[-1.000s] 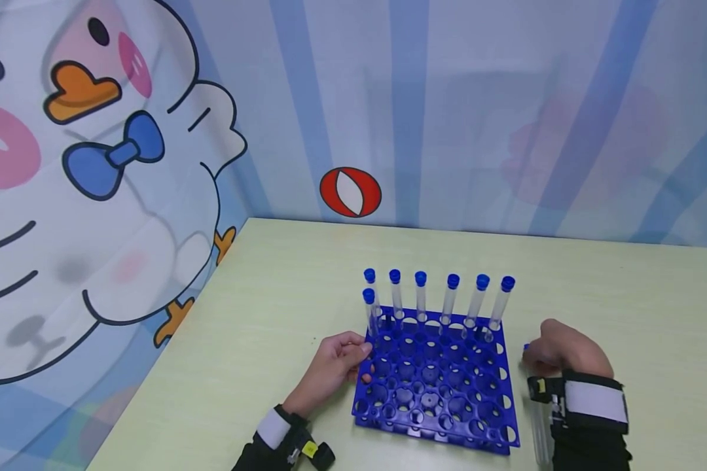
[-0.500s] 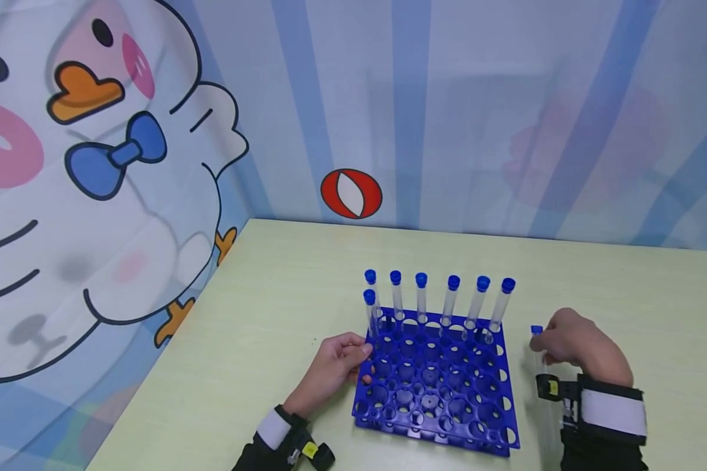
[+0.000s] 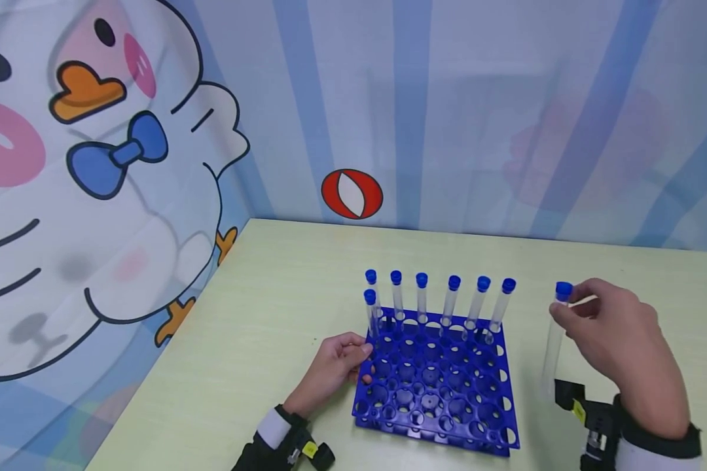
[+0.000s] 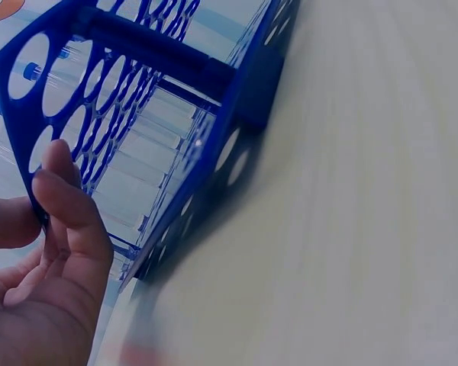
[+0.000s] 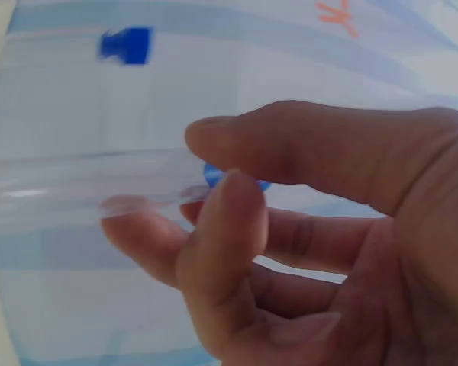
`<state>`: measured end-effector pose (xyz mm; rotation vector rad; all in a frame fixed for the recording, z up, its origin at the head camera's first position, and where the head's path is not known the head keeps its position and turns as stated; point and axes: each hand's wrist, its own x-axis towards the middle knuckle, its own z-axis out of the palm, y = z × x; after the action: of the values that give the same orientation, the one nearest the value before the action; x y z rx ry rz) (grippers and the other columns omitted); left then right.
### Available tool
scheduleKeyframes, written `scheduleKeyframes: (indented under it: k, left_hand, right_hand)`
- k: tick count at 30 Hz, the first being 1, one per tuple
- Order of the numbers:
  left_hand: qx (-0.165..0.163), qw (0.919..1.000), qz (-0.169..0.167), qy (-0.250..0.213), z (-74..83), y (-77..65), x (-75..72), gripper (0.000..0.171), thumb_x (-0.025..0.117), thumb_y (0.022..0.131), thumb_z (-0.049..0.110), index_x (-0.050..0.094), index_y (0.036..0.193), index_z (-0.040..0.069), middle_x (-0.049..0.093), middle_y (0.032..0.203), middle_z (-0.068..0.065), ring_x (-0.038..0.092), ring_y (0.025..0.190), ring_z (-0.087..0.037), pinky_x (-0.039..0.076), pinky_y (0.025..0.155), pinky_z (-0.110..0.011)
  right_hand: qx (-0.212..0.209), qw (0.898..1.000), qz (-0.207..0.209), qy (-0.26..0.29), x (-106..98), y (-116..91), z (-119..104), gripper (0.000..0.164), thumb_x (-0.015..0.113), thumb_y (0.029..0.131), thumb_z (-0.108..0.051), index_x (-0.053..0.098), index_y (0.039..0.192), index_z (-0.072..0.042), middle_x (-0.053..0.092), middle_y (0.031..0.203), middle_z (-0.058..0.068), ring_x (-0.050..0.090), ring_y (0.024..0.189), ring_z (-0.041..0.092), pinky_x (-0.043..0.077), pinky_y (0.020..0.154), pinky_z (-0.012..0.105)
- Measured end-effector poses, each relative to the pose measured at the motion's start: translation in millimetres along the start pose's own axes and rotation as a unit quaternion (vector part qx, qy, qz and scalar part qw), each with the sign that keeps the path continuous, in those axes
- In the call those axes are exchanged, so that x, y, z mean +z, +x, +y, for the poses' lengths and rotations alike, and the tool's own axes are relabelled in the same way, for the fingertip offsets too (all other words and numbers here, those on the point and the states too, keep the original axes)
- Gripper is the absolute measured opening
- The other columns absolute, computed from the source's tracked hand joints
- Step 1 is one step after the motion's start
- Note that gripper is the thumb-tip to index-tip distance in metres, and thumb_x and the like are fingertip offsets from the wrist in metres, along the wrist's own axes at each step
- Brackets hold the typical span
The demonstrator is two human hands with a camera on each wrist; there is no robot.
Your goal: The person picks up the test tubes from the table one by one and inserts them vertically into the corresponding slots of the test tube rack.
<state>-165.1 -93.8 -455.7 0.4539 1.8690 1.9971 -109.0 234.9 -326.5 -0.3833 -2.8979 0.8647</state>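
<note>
A blue test tube rack (image 3: 433, 379) stands on the table, full of round holes. Several capped test tubes (image 3: 421, 294) stand along its back row, and one more sits in front at the left end. My left hand (image 3: 336, 360) pinches the rack's left edge between thumb and fingers; the left wrist view shows the fingers (image 4: 72, 206) at the upper plate. To the right of the rack, my right hand (image 3: 621, 333) pinches a clear test tube (image 3: 552, 350) just below its blue cap (image 3: 563, 291). That tube hangs nearly upright, bottom end downward, apart from the rack.
The pale table (image 3: 271, 281) reaches back to a cartoon-printed backdrop (image 3: 477, 118). Wrist cameras on black straps are worn on both wrists. A second blue cap (image 5: 127, 46) shows behind the held tube in the right wrist view.
My right hand has lifted a test tube from the table at the right and brought it up and back, turning it upright. The left hand and rack stay in place.
</note>
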Motion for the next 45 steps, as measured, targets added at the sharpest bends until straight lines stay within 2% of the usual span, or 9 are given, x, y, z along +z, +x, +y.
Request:
scheduleKeyframes:
  k: [6, 12, 17, 20, 25, 30, 33, 40, 45]
  left_hand:
    - [0.004, 0.9999, 0.001, -0.011, -14.9, 5.9, -5.7, 0.030, 0.050, 0.085, 0.017, 0.046, 0.095, -0.011, 0.052, 0.065, -0.009, 0.058, 0.057, -0.024, 0.048, 0.055, -0.039]
    - [-0.015, 0.9998, -0.006, -0.012, -2.8, 2.2, -3.0, 0.030, 0.048, 0.086, 0.014, 0.043, 0.097, -0.014, 0.054, 0.067, -0.008, 0.058, 0.058, -0.021, 0.048, 0.056, -0.038]
    - [-0.021, 0.9997, -0.009, -0.003, 4.2, 0.0, 0.0, 0.031, 0.046, 0.086, 0.013, 0.042, 0.098, -0.015, 0.053, 0.068, -0.008, 0.058, 0.058, -0.020, 0.048, 0.058, -0.038]
    - [-0.019, 0.9998, -0.007, -0.005, 4.6, 0.5, 1.0, 0.030, 0.047, 0.086, 0.012, 0.042, 0.098, -0.016, 0.053, 0.068, -0.009, 0.058, 0.058, -0.020, 0.049, 0.057, -0.038]
    - [-0.008, 0.9999, -0.001, -0.007, 3.5, 0.7, 1.4, 0.028, 0.047, 0.086, 0.011, 0.043, 0.096, -0.015, 0.054, 0.069, -0.013, 0.058, 0.057, -0.021, 0.049, 0.056, -0.037]
    - [-0.013, 0.9999, -0.001, -0.004, 3.9, 1.1, 1.4, 0.027, 0.047, 0.086, 0.012, 0.044, 0.096, -0.013, 0.054, 0.070, -0.014, 0.058, 0.057, -0.020, 0.049, 0.055, -0.036]
    - [-0.018, 0.9998, -0.002, -0.003, 5.2, 0.6, 1.1, 0.027, 0.046, 0.086, 0.012, 0.043, 0.097, -0.013, 0.055, 0.071, -0.015, 0.058, 0.058, -0.020, 0.049, 0.056, -0.036]
    - [-0.012, 0.9999, -0.004, -0.001, 7.3, -0.6, 1.6, 0.027, 0.048, 0.086, 0.013, 0.044, 0.095, -0.012, 0.055, 0.075, -0.023, 0.058, 0.058, -0.021, 0.049, 0.055, -0.036]
    - [-0.011, 0.9999, -0.005, -0.006, 6.6, -1.0, 1.0, 0.026, 0.047, 0.086, 0.013, 0.044, 0.094, -0.011, 0.055, 0.074, -0.021, 0.058, 0.057, -0.021, 0.049, 0.054, -0.036]
  right_hand:
    - [-0.042, 0.995, 0.078, 0.037, -7, -19, -22, 0.050, 0.048, 0.079, -0.047, 0.049, 0.104, -0.004, 0.057, 0.091, 0.020, 0.053, 0.077, 0.033, 0.043, 0.051, 0.039]
    - [-0.157, 0.978, 0.110, 0.084, 4, -24, -45, 0.035, 0.054, 0.079, -0.038, 0.054, 0.099, -0.010, 0.060, 0.083, 0.010, 0.053, 0.064, 0.019, 0.042, 0.049, 0.029]
    - [-0.207, 0.965, 0.113, 0.116, 23, -22, -65, 0.028, 0.055, 0.079, -0.035, 0.055, 0.095, -0.013, 0.060, 0.078, 0.002, 0.051, 0.058, 0.011, 0.042, 0.046, 0.025]
    - [-0.240, 0.951, 0.125, 0.148, 39, -17, -74, 0.025, 0.056, 0.078, -0.033, 0.055, 0.094, -0.013, 0.059, 0.077, -0.001, 0.049, 0.055, 0.008, 0.042, 0.044, 0.023]
    - [-0.303, 0.922, 0.158, 0.184, 67, -8, -86, 0.024, 0.058, 0.078, -0.027, 0.055, 0.096, -0.010, 0.058, 0.077, -0.004, 0.047, 0.051, 0.004, 0.041, 0.042, 0.020]
    - [-0.325, 0.906, 0.165, 0.216, 87, -4, -95, 0.025, 0.059, 0.078, -0.026, 0.055, 0.098, -0.012, 0.058, 0.080, -0.006, 0.046, 0.051, 0.003, 0.040, 0.041, 0.018]
    - [-0.322, 0.907, 0.152, 0.223, 97, -2, -98, 0.025, 0.058, 0.078, -0.027, 0.054, 0.099, -0.013, 0.058, 0.081, -0.007, 0.047, 0.052, 0.002, 0.041, 0.042, 0.018]
    - [-0.312, 0.921, 0.130, 0.195, 111, 0, -99, 0.024, 0.056, 0.080, -0.029, 0.055, 0.097, -0.013, 0.059, 0.081, -0.004, 0.047, 0.052, 0.002, 0.040, 0.040, 0.018]
    - [-0.305, 0.928, 0.110, 0.186, 118, 2, -98, 0.022, 0.055, 0.080, -0.029, 0.055, 0.096, -0.014, 0.059, 0.081, -0.004, 0.046, 0.052, 0.003, 0.039, 0.040, 0.019]
